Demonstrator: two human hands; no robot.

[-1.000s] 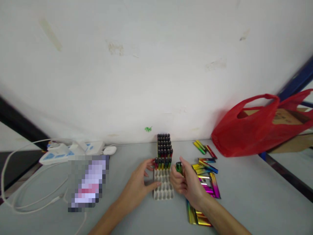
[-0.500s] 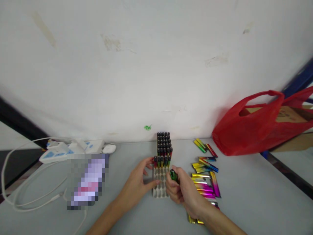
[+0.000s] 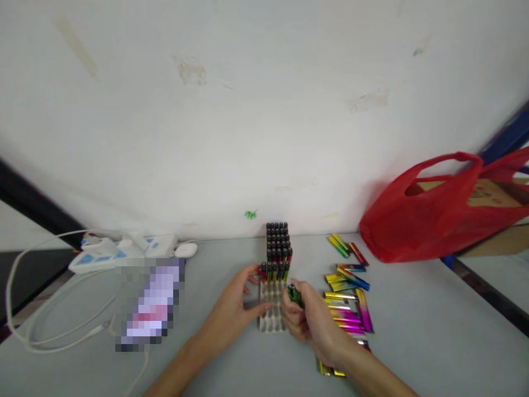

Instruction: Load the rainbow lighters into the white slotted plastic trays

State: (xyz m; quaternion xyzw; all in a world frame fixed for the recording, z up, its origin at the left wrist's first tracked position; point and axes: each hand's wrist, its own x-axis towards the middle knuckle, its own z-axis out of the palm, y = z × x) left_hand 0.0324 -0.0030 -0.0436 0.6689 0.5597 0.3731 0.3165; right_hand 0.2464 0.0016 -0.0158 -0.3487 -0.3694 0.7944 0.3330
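A pale tray point(image 3: 273, 322) with rows of hollows lies on the table, its far part filled with several upright black-topped lighters point(image 3: 279, 242). The nearest row of them has red and green-yellow bodies. My left hand point(image 3: 235, 306) is at the tray's left side, thumb and fingers apart; its fingertips reach the leftmost lighter and its thumb lies over the bare hollows. Just right of the tray, my right hand point(image 3: 308, 317) is closed around a green lighter point(image 3: 294, 295) with a dark top. Its lower end is hidden in the fist.
Loose shiny lighters or lighter cases point(image 3: 347, 317) in yellow, magenta, blue and red lie right of the tray. A red bag point(image 3: 405, 231) with cardboard stands at the back right. On the left are a power strip point(image 3: 124, 251), white cables point(image 3: 70, 348) and a pixelated phone-like object point(image 3: 155, 300).
The view has shifted very slightly. Both hands stay in nearly the same place, and the green lighter in my right hand has tilted a little.
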